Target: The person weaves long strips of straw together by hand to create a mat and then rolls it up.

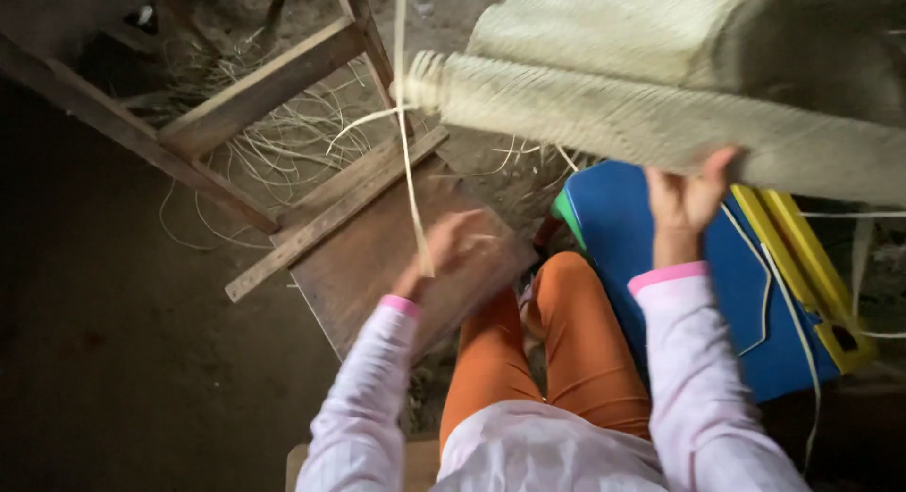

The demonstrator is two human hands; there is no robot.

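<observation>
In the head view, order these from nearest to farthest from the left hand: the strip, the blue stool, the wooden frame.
1. Strip: held in the left hand.
2. Blue stool: to the right, past the knee.
3. Wooden frame: far upper left.

Wooden board taken as reference — wooden frame behind it, loose strips beneath that frame, plastic stool right, woven mat above right.

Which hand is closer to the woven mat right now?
Right. The right hand grips the lower edge of the woven mat; the left hand is lower left, apart from it, pulling a loose strip.
</observation>
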